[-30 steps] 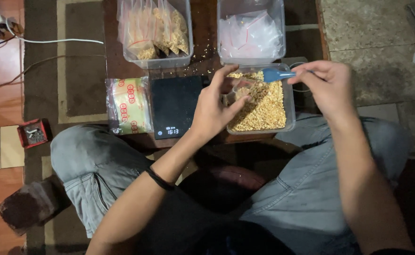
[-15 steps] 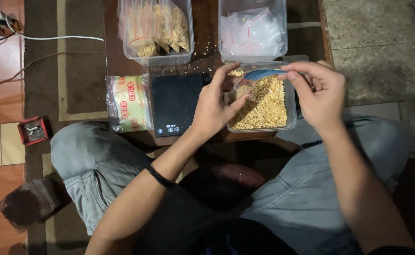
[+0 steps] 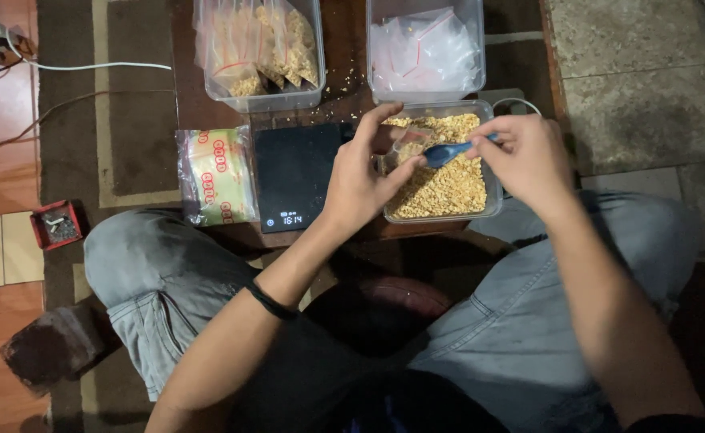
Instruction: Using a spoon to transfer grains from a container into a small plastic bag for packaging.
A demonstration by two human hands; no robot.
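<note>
Holding a blue scoop (image 3: 446, 152) (right hand (image 3: 529, 156)) over grain tub (image 3: 492, 192).

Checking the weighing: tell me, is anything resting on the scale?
No, the scale has a bare top; the left hand holds the small bag over the tub.

Both forearms are bare, with no sleeves reaching them. A thin black band (image 3: 270, 300) circles the wrist behind the left hand (image 3: 360, 188), left of the frame's centre. The right hand (image 3: 529, 156) carries no ring or band. Grey-blue jeans (image 3: 168, 297) cover both legs across the lower half of the frame, with stitched seams and a pocket edge showing.
</note>
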